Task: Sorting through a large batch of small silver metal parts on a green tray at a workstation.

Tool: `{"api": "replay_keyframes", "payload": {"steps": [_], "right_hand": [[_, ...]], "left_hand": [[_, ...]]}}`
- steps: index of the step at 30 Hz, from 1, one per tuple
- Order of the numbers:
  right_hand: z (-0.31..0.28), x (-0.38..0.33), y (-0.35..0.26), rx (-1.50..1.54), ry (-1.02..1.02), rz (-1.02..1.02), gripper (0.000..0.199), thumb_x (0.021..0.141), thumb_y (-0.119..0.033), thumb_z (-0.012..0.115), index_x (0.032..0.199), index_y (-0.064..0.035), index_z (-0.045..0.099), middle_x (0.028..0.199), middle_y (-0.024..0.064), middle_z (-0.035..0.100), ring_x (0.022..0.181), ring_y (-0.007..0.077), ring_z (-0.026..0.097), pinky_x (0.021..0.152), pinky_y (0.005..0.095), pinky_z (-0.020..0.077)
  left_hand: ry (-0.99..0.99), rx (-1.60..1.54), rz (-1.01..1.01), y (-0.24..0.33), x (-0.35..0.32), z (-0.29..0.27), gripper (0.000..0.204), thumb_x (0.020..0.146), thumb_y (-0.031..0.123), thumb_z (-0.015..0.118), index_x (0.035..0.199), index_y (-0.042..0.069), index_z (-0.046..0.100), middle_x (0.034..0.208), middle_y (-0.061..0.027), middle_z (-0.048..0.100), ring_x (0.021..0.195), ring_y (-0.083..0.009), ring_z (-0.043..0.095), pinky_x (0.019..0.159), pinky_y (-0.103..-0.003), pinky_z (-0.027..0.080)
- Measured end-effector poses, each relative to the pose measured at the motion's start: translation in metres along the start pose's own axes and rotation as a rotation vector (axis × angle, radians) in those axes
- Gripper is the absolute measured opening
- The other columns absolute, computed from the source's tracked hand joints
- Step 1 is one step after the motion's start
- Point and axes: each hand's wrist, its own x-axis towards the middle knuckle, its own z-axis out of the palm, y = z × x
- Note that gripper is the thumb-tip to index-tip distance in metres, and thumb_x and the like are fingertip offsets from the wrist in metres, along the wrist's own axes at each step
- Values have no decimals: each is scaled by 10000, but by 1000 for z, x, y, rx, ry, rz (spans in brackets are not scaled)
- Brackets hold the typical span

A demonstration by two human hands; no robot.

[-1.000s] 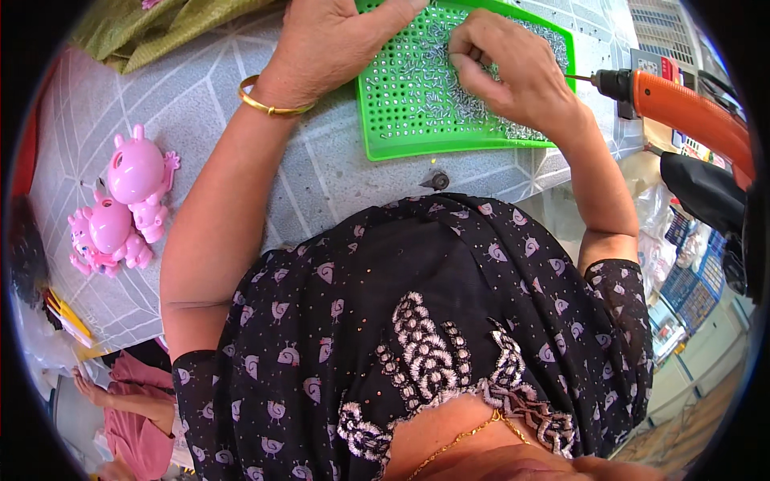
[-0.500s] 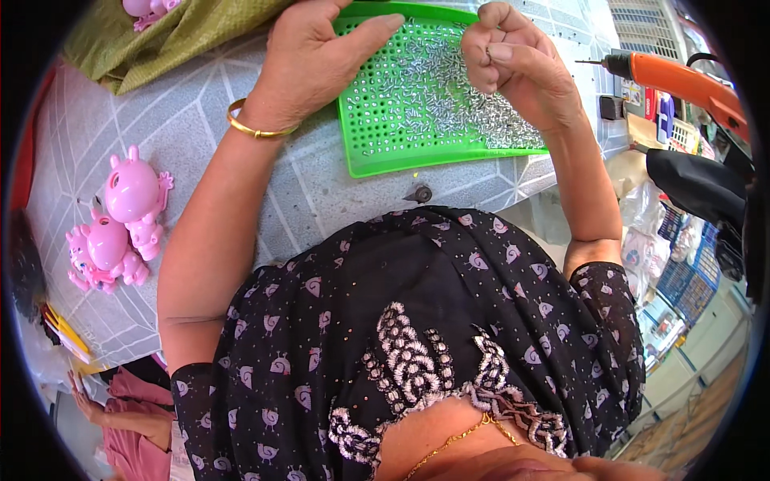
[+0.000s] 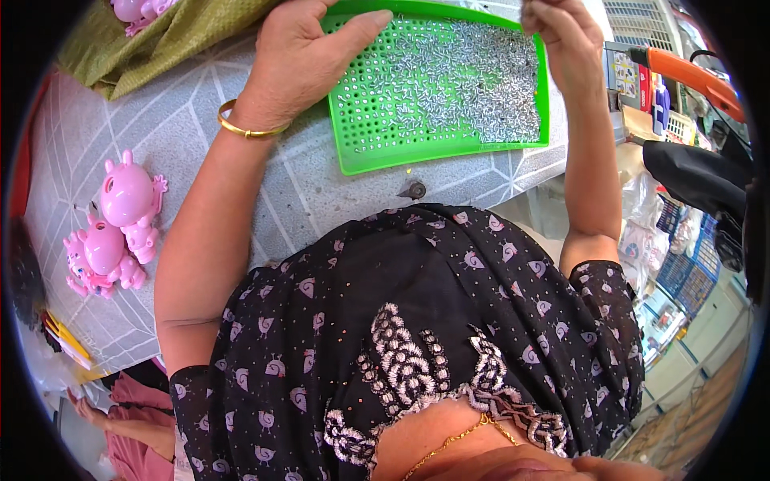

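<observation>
A green perforated tray (image 3: 353, 160) lies on the table, covered with many small silvery screws (image 3: 481, 88), thickest toward its right side. My left hand (image 3: 301, 56) is at the tray's far left corner. Its thumb reaches over the rim above the holes while the other fingers, partly cut off by the picture's top edge, curl around the corner. Just beyond the tray's right rim, my right hand (image 3: 571, 40) is raised with thumb and fingers pinched together. Whatever sits between those fingertips is too small and too near the top edge to make out.
Pink toy animal figures (image 3: 124, 192) stand on the patterned tablecloth (image 3: 216, 184) at left. An olive woven sack (image 3: 152, 48) lies far left. An orange electric screwdriver (image 3: 690, 76) juts in at right. A small dark part (image 3: 414, 190) lies before the tray. Another person's arm (image 3: 136, 425) shows lower left.
My right hand has moved from above the screws out to the right and away, uncovering the tray's right rim. My left hand stays at the corner. The whole view has shifted slightly.
</observation>
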Motion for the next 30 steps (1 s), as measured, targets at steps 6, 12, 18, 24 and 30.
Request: {"api": "replay_keyframes", "payload": {"steps": [6,12,18,24,30], "right_hand": [[-47,35,30,-1048,155,-337,193,997,-156,590,1124,-43,681,862,46,677,736,121,633,653,267,499],[-4,-32,0,-868,-272,-474,88,943,-74,670,999,-11,648,951,57,660,777,134,569,673,272,452],[12,-58,2,-876,-446,-456,89,856,-44,703,929,-36,655,865,83,644,786,249,662,720,361,539],[12,-57,-2,-919,-496,-505,113,850,-47,692,951,-49,641,897,79,644,836,274,653,746,377,538],[16,-60,-2,-1002,-411,-538,139,834,-36,690,959,-55,633,930,80,644,865,282,651,762,386,539]], "left_hand": [[17,-29,-25,0,-1,2,280,936,127,732,1164,-12,646,916,40,606,793,-34,529,702,-197,445],[17,-8,-23,0,-3,-1,286,936,124,734,1166,-19,644,927,31,615,808,-40,537,714,-200,451],[10,-25,-10,1,0,3,289,938,122,734,1171,-24,642,961,22,625,841,-47,545,739,-200,456],[6,-28,-2,2,0,1,288,941,116,728,1174,-27,640,969,18,626,852,-53,547,748,-206,458],[7,-18,15,1,-1,1,291,937,112,732,1173,-30,638,968,15,626,857,-54,546,751,-207,456]]}}
